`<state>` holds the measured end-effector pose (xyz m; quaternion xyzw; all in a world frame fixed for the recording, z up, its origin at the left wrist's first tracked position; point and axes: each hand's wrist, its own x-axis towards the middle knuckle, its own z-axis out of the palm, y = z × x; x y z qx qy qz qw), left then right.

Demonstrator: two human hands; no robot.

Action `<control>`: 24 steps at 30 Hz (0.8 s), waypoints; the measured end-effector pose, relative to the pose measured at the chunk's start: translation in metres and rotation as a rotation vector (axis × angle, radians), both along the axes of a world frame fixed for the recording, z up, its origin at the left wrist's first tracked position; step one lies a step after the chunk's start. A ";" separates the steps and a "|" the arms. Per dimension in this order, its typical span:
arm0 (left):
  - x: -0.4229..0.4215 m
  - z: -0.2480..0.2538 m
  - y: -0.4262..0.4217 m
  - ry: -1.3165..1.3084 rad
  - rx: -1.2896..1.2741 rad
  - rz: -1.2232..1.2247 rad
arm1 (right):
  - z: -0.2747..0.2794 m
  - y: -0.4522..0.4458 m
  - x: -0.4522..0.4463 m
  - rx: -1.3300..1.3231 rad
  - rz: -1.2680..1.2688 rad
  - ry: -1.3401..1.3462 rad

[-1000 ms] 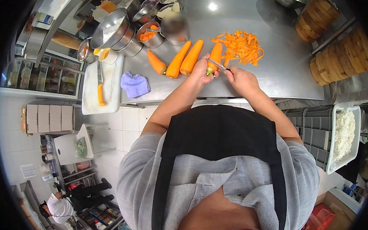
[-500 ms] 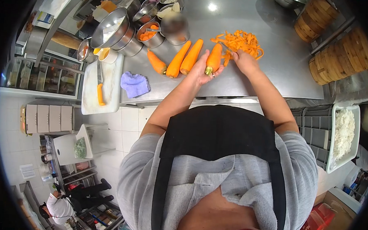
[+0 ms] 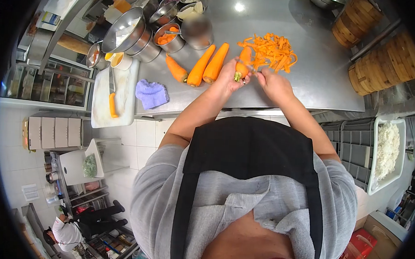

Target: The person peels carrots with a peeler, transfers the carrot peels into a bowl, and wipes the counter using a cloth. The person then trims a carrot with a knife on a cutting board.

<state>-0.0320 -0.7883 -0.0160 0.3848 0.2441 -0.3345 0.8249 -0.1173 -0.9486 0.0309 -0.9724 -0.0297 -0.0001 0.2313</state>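
Left hand (image 3: 229,77) wrapped around a carrot (image 3: 242,66), stem end at 6 o'clock, over the steel counter (image 3: 313,85).
Right hand (image 3: 275,84) sits at 4 o'clock, fingers closed on a mostly hidden peeler (image 3: 253,70); peelings (image 3: 273,51) piled at 2, three more carrots (image 3: 201,66) at 9, purple cloth (image 3: 152,94) out at 8.

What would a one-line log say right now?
left hand: holding carrot | right hand: close beside it, grip unclear | orange peelings: piled on table | three carrots: left of hands
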 end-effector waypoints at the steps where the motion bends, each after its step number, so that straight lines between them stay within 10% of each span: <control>1: -0.004 -0.002 0.000 0.005 0.001 -0.001 | -0.010 -0.005 0.016 0.001 -0.001 0.005; 24: -0.004 -0.017 0.019 -0.064 -0.085 -0.155 | -0.037 -0.032 0.096 -0.067 -0.152 0.185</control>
